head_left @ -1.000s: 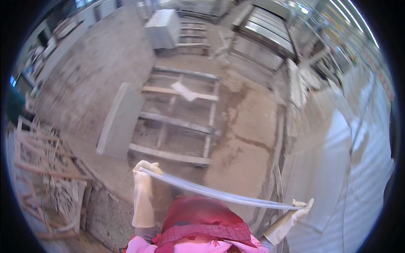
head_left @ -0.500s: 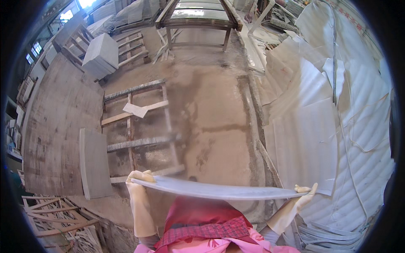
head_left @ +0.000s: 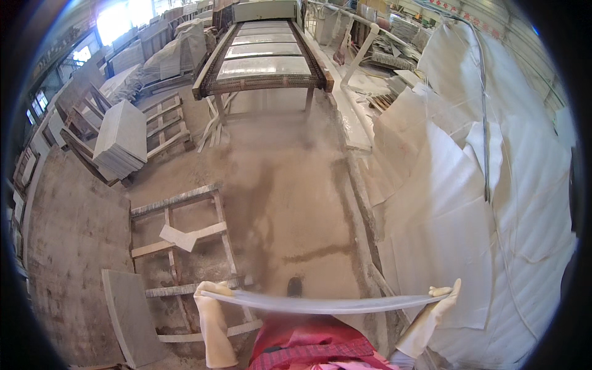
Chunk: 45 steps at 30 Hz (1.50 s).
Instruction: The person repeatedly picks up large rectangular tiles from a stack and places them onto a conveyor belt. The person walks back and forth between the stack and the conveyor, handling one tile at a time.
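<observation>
A long, thin, grey-white slab (head_left: pixel 327 304), apparently stone or tile, is held crosswise in front of the dark red apron (head_left: pixel 311 336), seen almost edge-on, with nothing but the hands bearing it. The left hand (head_left: pixel 214 290), in a cream rubber glove, has its fingers bent together around the slab's left end; the right hand (head_left: pixel 445 295), gloved alike, has the other end pinched between thumb and fingers, the digits somewhat spread, though how the fingers lie underneath cannot be told. Ahead, well apart from the slab, is the near edge of the brown-framed roller conveyor (head_left: pixel 262 85) with glossy pale slabs on it; the near right corner of the weathered grey wooden pallet (head_left: pixel 174 201) lies close to the left hand in the view. The slab's bowed outline is probably lens bending: it should be stiff, fairly heavy for its thinness, and brittle, liable to crack if twisted or knocked at a corner. Its smooth faces could be slippery, more so if wet, so the gloves should help. Holding near both ends, level, with palms below and thumbs above, seems soundest; a grip on one end alone would strain the middle.
</observation>
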Available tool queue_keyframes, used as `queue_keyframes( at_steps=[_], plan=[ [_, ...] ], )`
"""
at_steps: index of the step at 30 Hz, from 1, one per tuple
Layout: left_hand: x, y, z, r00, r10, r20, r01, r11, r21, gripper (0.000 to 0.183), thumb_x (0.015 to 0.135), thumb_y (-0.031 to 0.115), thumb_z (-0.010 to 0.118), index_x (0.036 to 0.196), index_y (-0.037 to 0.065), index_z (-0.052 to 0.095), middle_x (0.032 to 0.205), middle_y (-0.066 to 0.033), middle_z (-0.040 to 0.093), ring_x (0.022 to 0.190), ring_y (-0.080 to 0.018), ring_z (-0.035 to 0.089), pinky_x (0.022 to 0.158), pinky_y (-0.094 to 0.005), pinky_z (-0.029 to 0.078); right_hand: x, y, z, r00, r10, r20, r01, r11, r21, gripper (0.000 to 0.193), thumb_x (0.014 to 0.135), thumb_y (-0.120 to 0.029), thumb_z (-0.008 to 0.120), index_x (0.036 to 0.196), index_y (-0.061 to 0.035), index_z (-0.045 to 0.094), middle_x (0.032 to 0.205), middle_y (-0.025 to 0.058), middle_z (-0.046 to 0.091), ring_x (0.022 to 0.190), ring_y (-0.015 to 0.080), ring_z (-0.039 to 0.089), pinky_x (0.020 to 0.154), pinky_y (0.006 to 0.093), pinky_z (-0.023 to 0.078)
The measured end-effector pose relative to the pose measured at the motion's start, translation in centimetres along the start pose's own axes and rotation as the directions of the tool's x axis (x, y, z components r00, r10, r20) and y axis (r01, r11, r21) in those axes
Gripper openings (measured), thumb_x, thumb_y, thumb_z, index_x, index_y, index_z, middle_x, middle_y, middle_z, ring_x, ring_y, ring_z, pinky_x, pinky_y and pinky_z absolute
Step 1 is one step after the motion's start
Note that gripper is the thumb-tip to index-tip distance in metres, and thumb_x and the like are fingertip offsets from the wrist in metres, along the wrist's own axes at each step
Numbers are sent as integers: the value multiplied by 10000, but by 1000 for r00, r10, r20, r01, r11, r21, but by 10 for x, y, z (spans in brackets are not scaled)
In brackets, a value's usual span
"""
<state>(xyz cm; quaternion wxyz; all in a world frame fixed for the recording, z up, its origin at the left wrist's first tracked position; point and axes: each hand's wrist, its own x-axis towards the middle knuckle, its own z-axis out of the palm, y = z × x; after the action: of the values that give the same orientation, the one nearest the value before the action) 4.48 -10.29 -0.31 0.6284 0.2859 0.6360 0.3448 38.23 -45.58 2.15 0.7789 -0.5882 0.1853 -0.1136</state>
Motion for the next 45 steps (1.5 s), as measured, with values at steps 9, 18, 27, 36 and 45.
queue_keyframes(
  at_steps=[9,18,27,36,45],
  plan=[
    [55,76,71,967,252,30,-246,961,-129,113,760,73,513,656,103,544,642,-93,602,670,-202,581,720,-349,468,27,15,154,993,-20,119,2,988,156,538,920,-454,467,495,-133,392,392,51,375,438,201,451,595,337,452],
    [149,115,161,975,173,-140,-196,966,-171,77,774,109,535,712,154,545,723,-43,596,609,-163,541,560,-317,444,75,63,339,985,19,172,-31,997,65,560,901,-474,486,466,-140,373,384,58,381,405,205,428,555,340,447],
    [269,191,261,954,135,-268,-195,958,-212,102,817,89,515,723,115,545,690,-64,601,616,-158,567,623,-324,482,125,119,553,953,146,265,-156,988,17,566,892,-455,504,440,-134,385,381,71,399,388,221,414,571,339,455],
    [307,264,315,862,459,-214,-479,876,-53,204,773,78,505,570,92,522,612,-74,571,662,-176,555,715,-346,455,121,140,695,916,163,368,-189,981,38,548,915,-418,490,456,-126,420,370,73,401,354,222,411,564,363,469],
    [413,328,383,916,356,-185,-377,921,-100,149,713,25,526,602,123,515,598,-45,562,600,-142,536,625,-284,441,132,181,792,924,157,349,-163,987,-10,585,892,-475,494,433,-128,386,375,81,412,399,236,422,625,361,455]
  ],
)
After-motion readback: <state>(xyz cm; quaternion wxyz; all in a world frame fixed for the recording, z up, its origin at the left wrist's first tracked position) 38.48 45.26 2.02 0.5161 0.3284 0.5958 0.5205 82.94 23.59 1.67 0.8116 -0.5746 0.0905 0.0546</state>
